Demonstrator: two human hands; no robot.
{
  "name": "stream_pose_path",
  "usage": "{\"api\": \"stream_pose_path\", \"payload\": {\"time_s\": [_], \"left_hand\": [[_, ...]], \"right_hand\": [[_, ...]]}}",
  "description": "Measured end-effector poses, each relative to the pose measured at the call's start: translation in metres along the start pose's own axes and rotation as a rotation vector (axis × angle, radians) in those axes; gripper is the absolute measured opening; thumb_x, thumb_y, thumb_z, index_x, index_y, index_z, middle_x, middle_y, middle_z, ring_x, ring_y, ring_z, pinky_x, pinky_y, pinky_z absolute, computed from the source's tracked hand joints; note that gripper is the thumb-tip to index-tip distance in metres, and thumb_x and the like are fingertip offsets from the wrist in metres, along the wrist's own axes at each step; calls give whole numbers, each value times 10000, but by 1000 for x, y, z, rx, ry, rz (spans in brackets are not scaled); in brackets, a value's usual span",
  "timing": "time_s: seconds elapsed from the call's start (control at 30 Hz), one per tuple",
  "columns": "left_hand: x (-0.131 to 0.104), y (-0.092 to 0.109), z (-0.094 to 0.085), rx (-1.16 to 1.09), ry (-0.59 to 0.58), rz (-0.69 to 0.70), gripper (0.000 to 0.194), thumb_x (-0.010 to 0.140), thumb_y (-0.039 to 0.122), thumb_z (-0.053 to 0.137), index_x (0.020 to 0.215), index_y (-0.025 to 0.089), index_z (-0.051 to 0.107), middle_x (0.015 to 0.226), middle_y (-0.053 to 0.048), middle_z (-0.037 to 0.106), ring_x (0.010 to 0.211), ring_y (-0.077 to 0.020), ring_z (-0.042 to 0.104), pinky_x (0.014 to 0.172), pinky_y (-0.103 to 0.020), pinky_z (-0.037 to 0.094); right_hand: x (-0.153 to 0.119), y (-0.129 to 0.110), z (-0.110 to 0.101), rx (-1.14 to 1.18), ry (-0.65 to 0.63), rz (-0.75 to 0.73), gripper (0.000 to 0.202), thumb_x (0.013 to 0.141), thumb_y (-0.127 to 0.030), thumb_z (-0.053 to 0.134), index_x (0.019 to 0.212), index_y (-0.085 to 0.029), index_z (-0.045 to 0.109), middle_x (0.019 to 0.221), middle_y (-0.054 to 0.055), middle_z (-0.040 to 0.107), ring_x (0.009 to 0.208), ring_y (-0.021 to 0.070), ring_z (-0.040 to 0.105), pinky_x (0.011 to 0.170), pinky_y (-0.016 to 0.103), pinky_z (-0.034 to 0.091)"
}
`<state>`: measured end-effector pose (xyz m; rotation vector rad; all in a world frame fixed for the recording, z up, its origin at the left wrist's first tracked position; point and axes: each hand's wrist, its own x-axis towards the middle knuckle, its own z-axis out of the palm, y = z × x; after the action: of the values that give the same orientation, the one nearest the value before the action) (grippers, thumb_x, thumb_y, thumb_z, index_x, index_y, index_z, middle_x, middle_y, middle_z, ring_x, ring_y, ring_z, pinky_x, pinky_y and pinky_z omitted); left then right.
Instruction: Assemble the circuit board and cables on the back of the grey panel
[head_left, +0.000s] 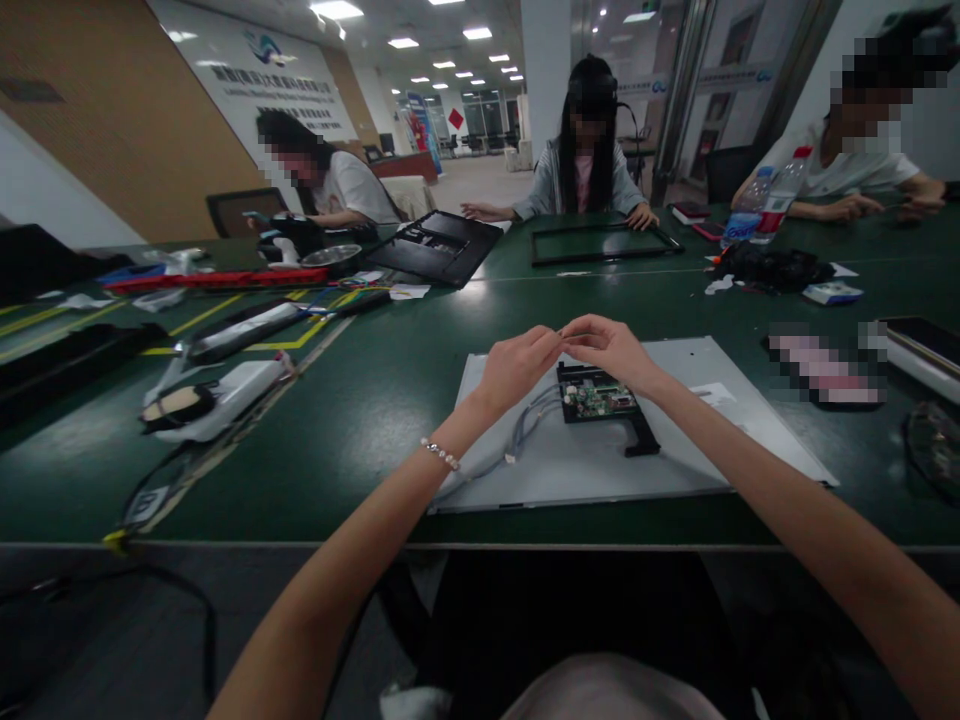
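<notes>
"Circuit board (600,400): where do you have it?"

"In its black bracket (643,440), on the silver panel (577,468). At its far edge I see my left hand (523,360) and right hand (606,348) together, fingers curled (whether they pinch something small, I can't tell)."

"Farther off?"

"Black frame (592,258), a co-worker's hand (643,216) beside it."

The left-hand grip (523,362) and right-hand grip (606,346) meet at the fingertips near a green circuit board (600,399) in a black bracket (643,438), set on a pale flat panel (600,473) on the green tabletop (360,400); anything pinched between them is too small to make out. Grey cables (519,432) run across the panel beside the bracket, while opposite, a co-worker (583,180) sits with one hand (643,217) at a black rectangular frame (604,258).
</notes>
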<state>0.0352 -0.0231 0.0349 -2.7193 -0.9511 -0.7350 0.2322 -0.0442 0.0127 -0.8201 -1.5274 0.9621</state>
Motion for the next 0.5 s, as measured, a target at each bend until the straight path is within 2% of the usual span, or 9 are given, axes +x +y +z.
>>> {"api": "stream_pose_path", "payload": {"time_s": [0.2,0.27,0.33,0.43,0.5], "left_hand": [[4,9,3,-84,27,41,339,1051,348,355,1012,183,649,1098,-83,680,940,-153,650,794,-253,492],[5,8,5,-110,12,4,305,1039,337,384,1103,177,636,1162,-95,665,1017,-176,644,866,-282,498],[5,7,6,-151,-28,-39,331,1015,336,433,1264,165,570,1287,-122,616,1161,-213,603,977,-333,477],[-1,5,10,-247,-177,-61,632,943,420,552,1476,132,370,1500,-180,449,1384,-275,441,1130,-412,375],[-8,3,12,-337,-310,-52,848,874,490,629,1535,108,261,1576,-213,332,1451,-302,349,1173,-431,322]], "right_hand": [[-4,0,-14,-118,53,-38,219,745,-374,753,825,-194,659,815,25,702,773,186,673,802,359,558],[-6,1,-22,-251,70,-59,175,788,-354,707,850,-193,682,795,26,705,753,191,672,776,350,553],[-9,0,-31,-478,66,-93,137,838,-313,650,872,-195,710,841,41,724,788,203,677,800,353,541],[-14,1,-44,-879,-2,-90,154,883,-226,592,892,-204,744,936,64,745,896,229,681,875,366,510],[-16,4,-48,-1070,-53,-44,175,894,-186,582,914,-207,755,974,74,750,943,243,680,881,365,502]]}}
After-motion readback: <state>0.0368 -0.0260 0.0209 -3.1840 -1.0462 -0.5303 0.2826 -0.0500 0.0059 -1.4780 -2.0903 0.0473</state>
